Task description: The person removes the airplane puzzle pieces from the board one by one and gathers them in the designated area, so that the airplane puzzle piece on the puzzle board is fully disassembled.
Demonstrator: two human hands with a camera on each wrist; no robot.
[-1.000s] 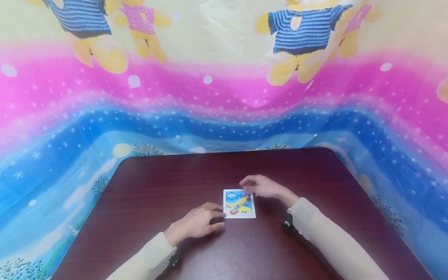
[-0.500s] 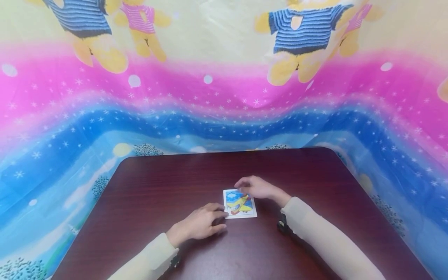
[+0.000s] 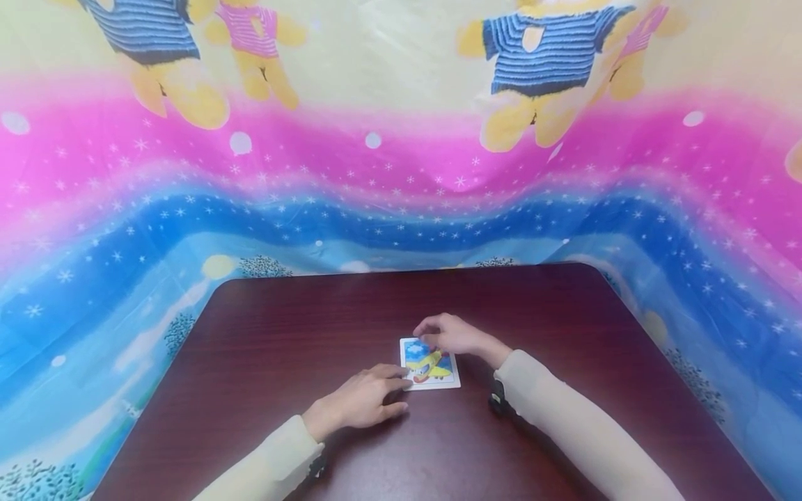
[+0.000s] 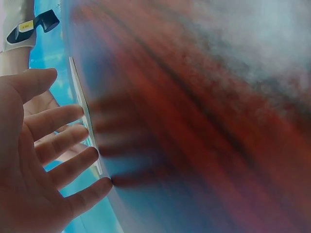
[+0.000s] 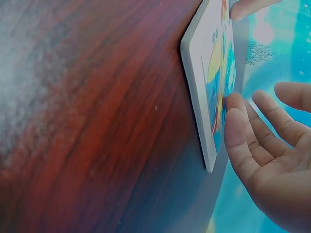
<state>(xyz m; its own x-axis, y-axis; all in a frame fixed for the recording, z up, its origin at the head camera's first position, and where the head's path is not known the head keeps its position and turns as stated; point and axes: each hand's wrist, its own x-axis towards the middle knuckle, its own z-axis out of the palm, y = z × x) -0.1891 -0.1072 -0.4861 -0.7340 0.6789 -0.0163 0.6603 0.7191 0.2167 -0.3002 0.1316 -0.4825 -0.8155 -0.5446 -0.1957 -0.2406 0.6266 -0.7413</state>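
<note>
A thin square picture board (image 3: 447, 381) with a white border lies flat on the table. Its picture is a yellow airplane on a blue sky. My left hand (image 3: 360, 398) rests at the board's left edge with fingers spread; in the left wrist view, fingertips (image 4: 92, 154) meet the table and the board's rim (image 4: 80, 90). Over the far part of the picture is my right hand (image 3: 460, 335), hiding some of it. In the right wrist view its relaxed, slightly bent fingers (image 5: 236, 128) are at the picture surface, gripping nothing.
The dark red-brown wooden table (image 3: 301, 320) has rounded far corners. Around it hangs a printed curtain (image 3: 376, 209) with bears and snowflakes. Black wrist cameras (image 3: 497, 398) sit at the cuffs of both pale sleeves.
My right hand has slid leftward over the far part of the picture. My left hand has shifted slightly right, its fingers now overlapping the board's left border. The board is nearly in place.
</note>
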